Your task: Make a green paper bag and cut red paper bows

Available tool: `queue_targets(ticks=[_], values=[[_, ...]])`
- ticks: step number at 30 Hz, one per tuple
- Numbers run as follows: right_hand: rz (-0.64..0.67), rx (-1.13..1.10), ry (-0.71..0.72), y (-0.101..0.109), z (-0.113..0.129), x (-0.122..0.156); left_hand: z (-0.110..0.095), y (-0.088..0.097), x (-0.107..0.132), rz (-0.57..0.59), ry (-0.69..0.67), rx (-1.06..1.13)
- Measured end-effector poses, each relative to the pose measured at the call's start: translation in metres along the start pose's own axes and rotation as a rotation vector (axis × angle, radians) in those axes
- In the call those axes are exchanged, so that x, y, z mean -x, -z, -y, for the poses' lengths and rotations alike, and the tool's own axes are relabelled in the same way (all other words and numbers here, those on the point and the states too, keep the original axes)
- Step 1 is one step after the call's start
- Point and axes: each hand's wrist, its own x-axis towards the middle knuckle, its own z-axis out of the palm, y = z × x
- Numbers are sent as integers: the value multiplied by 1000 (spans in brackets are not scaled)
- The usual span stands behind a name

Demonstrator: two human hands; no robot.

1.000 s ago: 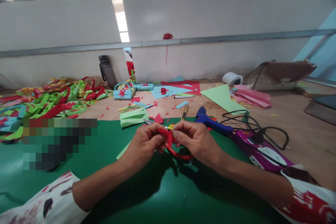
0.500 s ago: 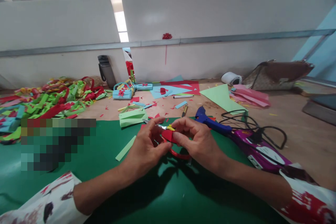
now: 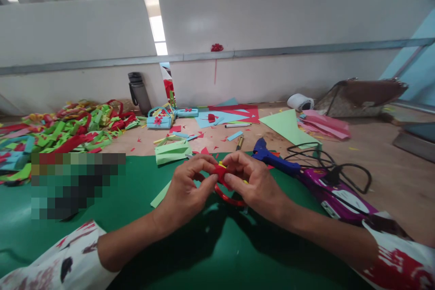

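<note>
In front of me both hands meet at a small folded piece of red paper (image 3: 220, 173). My left hand (image 3: 190, 186) pinches its left edge between thumb and fingers. Its right side is gripped by the thumb and fingers of my right hand (image 3: 253, 181). A red ring handle (image 3: 231, 199), apparently of scissors, shows just below the paper by my right hand; whether that hand holds it is hidden. A bit of yellow shows behind the paper. To the left, a light green paper strip (image 3: 160, 195) lies on the green mat (image 3: 190, 253).
A blue glue gun (image 3: 275, 156) lies right of my hands, beside a purple power strip (image 3: 336, 195) and looping black cable. Folded green paper (image 3: 173, 152), small blue paper bags (image 3: 159, 120) and a bottle (image 3: 138, 93) stand beyond. Colourful paper strips (image 3: 81, 127) are heaped at left.
My left fingers have closed in on the red paper, which has turned and looks more folded. The metal blade seen between the hands before is now mostly hidden.
</note>
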Motion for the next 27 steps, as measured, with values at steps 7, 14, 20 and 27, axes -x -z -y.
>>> queue_targets(ticks=[7,14,20,27], values=[[-109,109,91,2,-1,1,0,1,-3,17,239,174],[-173,314,275,4,-7,5,-2,2,-4,-4,343,326],[-168,333,282,5,-8,2,6,2,-1,44,346,379],[-164,354,335,6,-10,1,4,2,-1,65,338,360]])
